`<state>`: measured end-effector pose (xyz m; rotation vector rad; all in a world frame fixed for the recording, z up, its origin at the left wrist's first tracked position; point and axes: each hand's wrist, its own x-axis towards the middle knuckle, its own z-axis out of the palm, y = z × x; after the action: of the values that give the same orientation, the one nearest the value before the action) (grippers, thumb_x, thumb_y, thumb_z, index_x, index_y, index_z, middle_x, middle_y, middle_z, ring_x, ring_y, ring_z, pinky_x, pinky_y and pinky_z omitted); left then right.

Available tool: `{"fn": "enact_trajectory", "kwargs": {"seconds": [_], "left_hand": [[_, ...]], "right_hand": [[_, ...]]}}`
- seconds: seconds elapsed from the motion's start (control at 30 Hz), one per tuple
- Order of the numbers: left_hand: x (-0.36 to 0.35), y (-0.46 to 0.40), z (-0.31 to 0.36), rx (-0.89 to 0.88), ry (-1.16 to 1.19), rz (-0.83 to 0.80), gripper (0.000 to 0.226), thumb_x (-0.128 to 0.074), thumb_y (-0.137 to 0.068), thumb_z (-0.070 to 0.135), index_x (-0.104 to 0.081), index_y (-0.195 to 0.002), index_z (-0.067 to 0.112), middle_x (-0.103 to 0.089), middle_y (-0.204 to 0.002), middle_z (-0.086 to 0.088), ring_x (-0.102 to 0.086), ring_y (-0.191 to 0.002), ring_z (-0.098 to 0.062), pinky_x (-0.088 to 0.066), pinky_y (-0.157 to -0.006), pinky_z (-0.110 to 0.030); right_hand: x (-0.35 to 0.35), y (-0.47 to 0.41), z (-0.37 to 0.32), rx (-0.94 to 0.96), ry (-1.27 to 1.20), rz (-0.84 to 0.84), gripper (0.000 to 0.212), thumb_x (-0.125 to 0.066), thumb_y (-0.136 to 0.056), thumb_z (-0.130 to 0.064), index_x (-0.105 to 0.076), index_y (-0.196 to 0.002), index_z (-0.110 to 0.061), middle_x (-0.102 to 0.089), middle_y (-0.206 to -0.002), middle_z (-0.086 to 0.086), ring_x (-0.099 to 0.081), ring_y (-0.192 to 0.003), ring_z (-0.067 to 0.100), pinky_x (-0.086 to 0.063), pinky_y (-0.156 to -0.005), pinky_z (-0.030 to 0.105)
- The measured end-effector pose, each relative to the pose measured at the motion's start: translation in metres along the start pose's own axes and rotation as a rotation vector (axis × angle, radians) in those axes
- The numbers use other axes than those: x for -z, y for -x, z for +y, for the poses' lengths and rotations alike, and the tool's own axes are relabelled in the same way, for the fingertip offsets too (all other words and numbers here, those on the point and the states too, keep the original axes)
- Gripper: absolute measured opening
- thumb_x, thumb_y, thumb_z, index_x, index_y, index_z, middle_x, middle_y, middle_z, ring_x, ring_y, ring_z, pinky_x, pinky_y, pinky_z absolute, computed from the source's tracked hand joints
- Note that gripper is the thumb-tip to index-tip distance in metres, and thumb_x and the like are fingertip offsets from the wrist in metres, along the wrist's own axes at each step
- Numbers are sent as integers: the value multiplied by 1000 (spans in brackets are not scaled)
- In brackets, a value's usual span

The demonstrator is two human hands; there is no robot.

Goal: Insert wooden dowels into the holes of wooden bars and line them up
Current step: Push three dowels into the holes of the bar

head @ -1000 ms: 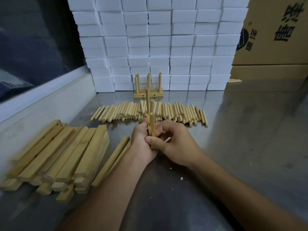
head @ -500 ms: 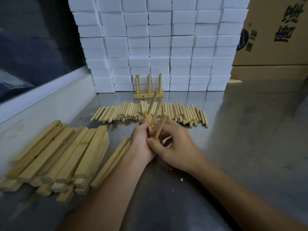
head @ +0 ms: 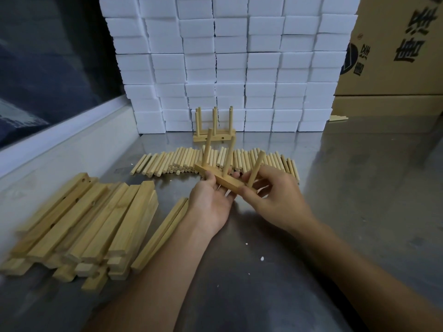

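Cradling the wooden bar (head: 221, 180) across my left hand (head: 211, 204), fingers curled up under its far side, I keep it off the steel table (head: 359, 188) so its three dowels stand clear of the loose ones behind. My right hand (head: 275, 200) pinches the bar's near end between thumb and fingertips, right beside the nearest dowel (head: 256, 167), which leans a little to the right; I judge the grip sits there so I can seat or straighten that last peg. The middle dowel (head: 229, 155) and the far dowel (head: 206, 148) stand nearly upright in their holes.

Half a second ago the bar pointed almost straight away from me, with the pegs bunched together in my view; now it has swung broadside, running from upper left to lower right, and all three pegs read separately. My right hand has shifted from the peg stems down to the bar's end.

Behind lies the row of loose dowels (head: 167, 161), and beyond it a finished bar with pegs (head: 214, 130) stands against the white foam blocks (head: 239, 68). The pile of empty bars (head: 79, 224) waits at my left
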<state>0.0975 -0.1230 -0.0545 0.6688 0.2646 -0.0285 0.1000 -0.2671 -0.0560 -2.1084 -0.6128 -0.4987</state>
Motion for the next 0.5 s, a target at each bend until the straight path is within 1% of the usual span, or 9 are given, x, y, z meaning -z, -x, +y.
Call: {"fn": "enact_trajectory", "kwargs": {"seconds": [0.07,0.13,0.2,0.27,0.4,0.47,0.5], "left_hand": [[0,0,-1,-12,5,4,44,-29,-109,29,-43,-140,2,-76,-84,-12,-76,-76,-22,-56,-64,-37],[0,-1,-1,-22,23,4,39,-29,-109,26,-41,-141,8,-76,-94,-10,-75,-83,-22,-57,-64,-39],[1,-3,-2,-23,38,-8,31,-29,-109,24,-42,-135,15,-74,-102,-10,-73,-92,-24,-57,-68,-41],[1,-3,-2,-29,42,-16,30,-29,-109,23,-42,-136,16,-70,-113,-11,-72,-96,-25,-57,-73,-43],[0,-3,-1,-40,38,-15,38,-31,-109,21,-36,-145,9,-65,-122,-16,-69,-100,-26,-54,-86,-43],[0,-2,1,-28,23,6,41,-35,-108,20,-38,-144,2,-61,-128,-20,-65,-107,-28,-49,-94,-44],[0,-2,2,-20,6,16,41,-38,-107,21,-42,-142,-1,-60,-130,-22,-62,-113,-30,-47,-98,-44]], "right_hand": [[3,-2,6,-27,14,-44,15,-77,-85,-30,-73,-90,-17,-70,-81,-10,-65,-78,2,-55,-69,20],[6,-3,11,-54,26,-85,13,-77,-85,-32,-74,-88,-21,-70,-79,-11,-66,-78,1,-54,-67,17],[9,-4,15,-68,32,-99,12,-77,-83,-34,-74,-87,-24,-70,-77,-12,-65,-76,1,-53,-66,17],[10,-5,17,-69,49,-125,13,-77,-82,-37,-73,-87,-25,-70,-78,-13,-65,-77,2,-53,-65,17],[11,-8,18,-71,77,-141,6,-75,-85,-33,-70,-87,-30,-68,-79,-15,-63,-81,-2,-53,-65,12],[14,-10,18,-63,99,-134,6,-74,-87,-32,-72,-90,-27,-68,-81,-14,-63,-80,2,-55,-67,17],[16,-12,18,-61,112,-126,9,-74,-88,-31,-74,-93,-23,-68,-82,-13,-63,-78,5,-56,-70,22]]}}
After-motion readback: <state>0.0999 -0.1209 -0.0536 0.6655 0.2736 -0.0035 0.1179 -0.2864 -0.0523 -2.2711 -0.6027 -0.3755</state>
